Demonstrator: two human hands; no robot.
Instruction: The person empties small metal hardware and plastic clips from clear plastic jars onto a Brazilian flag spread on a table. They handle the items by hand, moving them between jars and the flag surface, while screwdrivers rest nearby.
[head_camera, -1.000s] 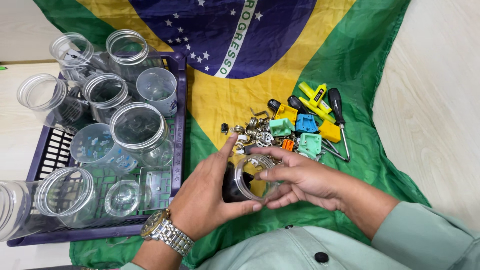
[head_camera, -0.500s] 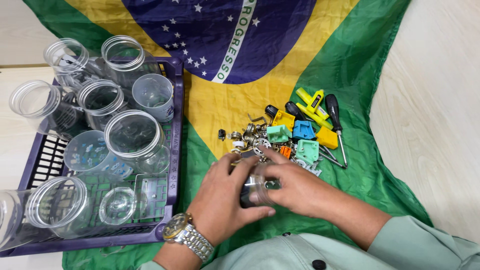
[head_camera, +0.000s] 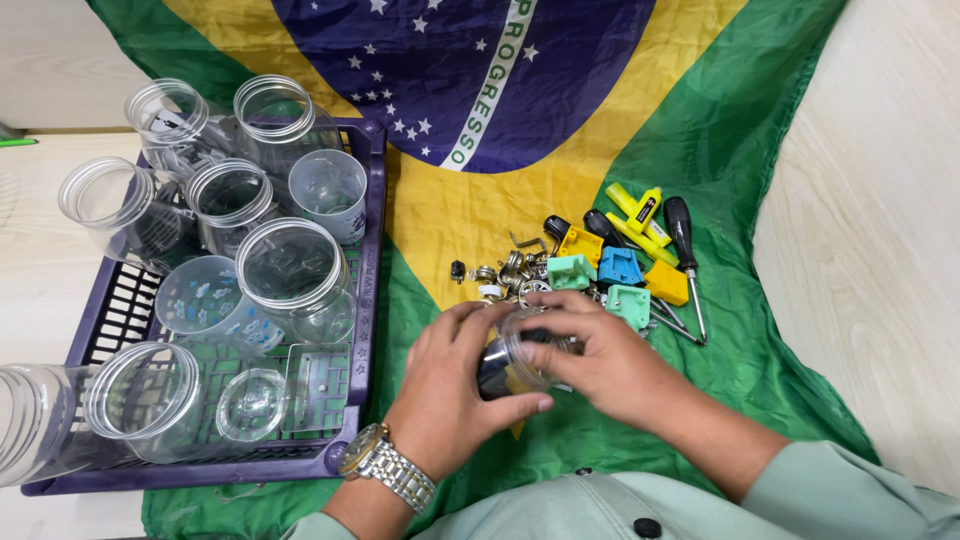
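Both hands grip a small clear jar (head_camera: 515, 362) over the flag (head_camera: 700, 130): left hand (head_camera: 455, 385) wraps it, right hand (head_camera: 600, 360) seemingly pinches its mouth; parts (head_camera: 590, 270) at one o'clock, crate (head_camera: 372, 300) at nine

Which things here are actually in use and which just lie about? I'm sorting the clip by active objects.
In use:
- left hand and right hand, both on the small jar
- metal bits just beyond the hands

Lying about:
- crate of empty jars
- screwdrivers
- coloured plastic parts
- flag
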